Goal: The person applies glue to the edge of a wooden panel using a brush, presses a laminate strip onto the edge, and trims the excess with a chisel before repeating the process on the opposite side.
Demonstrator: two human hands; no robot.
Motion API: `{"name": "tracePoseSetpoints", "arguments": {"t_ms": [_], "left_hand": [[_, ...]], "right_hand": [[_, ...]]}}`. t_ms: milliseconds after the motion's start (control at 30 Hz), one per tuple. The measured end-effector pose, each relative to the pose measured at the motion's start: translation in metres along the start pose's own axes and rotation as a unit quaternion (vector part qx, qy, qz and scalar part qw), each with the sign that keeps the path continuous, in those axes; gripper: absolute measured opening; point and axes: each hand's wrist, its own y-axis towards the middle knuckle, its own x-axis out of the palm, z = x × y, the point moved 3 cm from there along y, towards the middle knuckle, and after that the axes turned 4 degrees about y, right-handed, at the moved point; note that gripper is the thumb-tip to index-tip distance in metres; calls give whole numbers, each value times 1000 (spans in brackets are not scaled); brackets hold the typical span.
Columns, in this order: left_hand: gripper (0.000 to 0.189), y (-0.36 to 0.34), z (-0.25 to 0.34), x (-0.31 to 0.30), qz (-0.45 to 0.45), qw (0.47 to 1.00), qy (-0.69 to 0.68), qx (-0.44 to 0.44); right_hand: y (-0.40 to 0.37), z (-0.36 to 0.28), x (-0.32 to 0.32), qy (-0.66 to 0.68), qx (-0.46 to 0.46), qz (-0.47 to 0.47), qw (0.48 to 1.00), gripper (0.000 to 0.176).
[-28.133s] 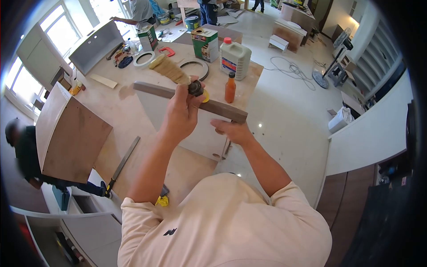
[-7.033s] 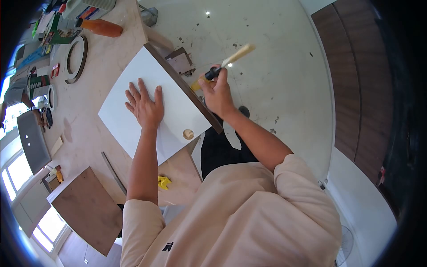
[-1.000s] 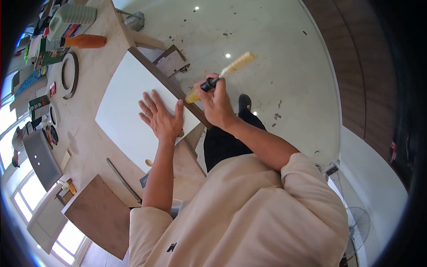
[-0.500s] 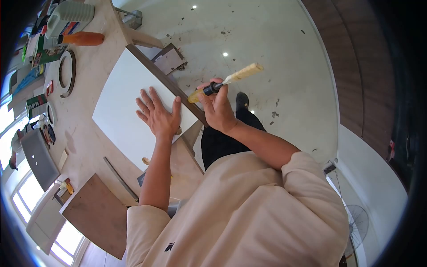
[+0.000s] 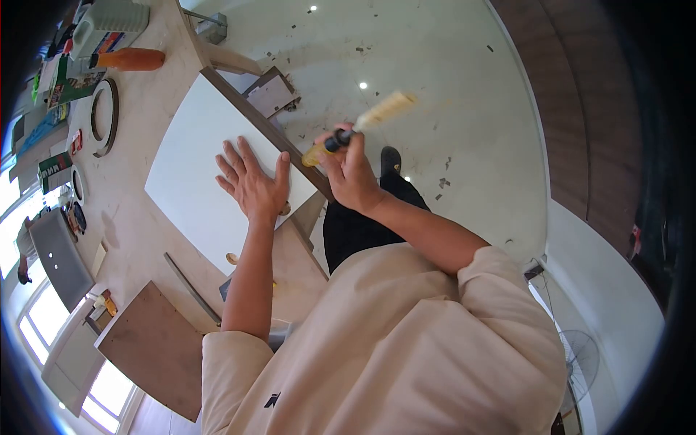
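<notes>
A white panel with a dark brown edge strip lies on the wooden table. My left hand rests flat on it with the fingers spread, beside a round hole near the panel's corner. My right hand is wrapped round a chisel-like hand tool with an amber handle, a black collar and a cream-coloured end section. The handle's butt is right at the brown edge strip, while the cream end points up and away over the floor, blurred by motion.
On the table are an orange bottle, a pale jug, a roll of edge banding and a curved dark strip. A brown board stands at lower left. Scraps litter the floor; a fan is at right.
My right hand and the tool have shifted slightly left along with the whole view, and the tool's cream end is now blurred. My left hand stays flat on the panel.
</notes>
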Motion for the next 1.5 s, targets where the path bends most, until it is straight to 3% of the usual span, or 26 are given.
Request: {"name": "tracePoseSetpoints", "arguments": {"t_ms": [133, 167, 267, 300, 400, 433, 533, 567, 700, 800, 833, 933, 967, 1000, 1067, 1167, 1267, 1433, 1500], "left_hand": [[94, -7, -7, 2, -4, 1000, 3, 4], [94, -6, -5, 2, 1, 1000, 2, 5], [93, -1, 0, 0, 1, 1000, 1, 1], [93, 0, 0, 0, -4, 1000, 5, -1], [93, -1, -2, 1, 16, 1000, -9, 12], [93, -1, -1, 3, 14, 1000, -6, 9], [94, -1, -2, 0, 11, 1000, 1, 6], [94, 1, -2, 1, 12, 1000, 1, 6], [94, -1, -3, 3, 20, 1000, -8, 12], [93, -1, -2, 0, 7, 1000, -8, 4], [93, 6, 0, 0, 22, 1000, -11, 8], [93, -2, -5, 5, 16, 1000, -2, 12], [93, -1, -3, 2, 12, 1000, -1, 6], [93, -1, -2, 0, 8, 1000, 1, 1], [93, 1, -1, 0, 1, 1000, 5, -2], [92, -5, -6, 2, -2, 1000, 12, 0], [95, -2, -5, 3, 2, 1000, -12, 3], [96, -1, -7, 6, 9, 1000, -17, 12], [96, -1, -5, 4, 9, 1000, -17, 6]], "right_hand": [[24, -15, -16, 138, 8, 89, 986, 44], [30, -25, -14, 139, -37, 129, 981, 45], [6, 6, 4, 2, -19, 12, 1000, 41], [16, 9, -3, -13, 34, -12, 999, 45], [37, -20, -19, 171, 16, 123, 977, 47], [32, -16, -17, 152, -20, 170, 973, 45], [10, -1, 0, 30, 16, 24, 999, 40], [14, 6, -8, 45, 63, -6, 997, 41], [25, -16, -9, 156, -46, 114, 980, 47], [1, 10, 0, -14, -16, -25, 999, 42], [10, -5, -4, 3, 26, -24, 999, 43], [14, -27, -18, 131, -8, 108, 985, 46], [2, -6, -16, 72, -38, 65, 995, 46], [-9, -3, -8, -75, 1, -21, 997, 43], [-8, 9, -13, -1, 25, -31, 999, 45], [8, -22, -19, 132, -7, 69, 989, 49], [-26, 11, -11, 10, 41, -9, 999, 46], [4, -18, -31, 95, -2, 104, 990, 52], [-25, 13, -18, 33, 17, 58, 998, 47]]}}
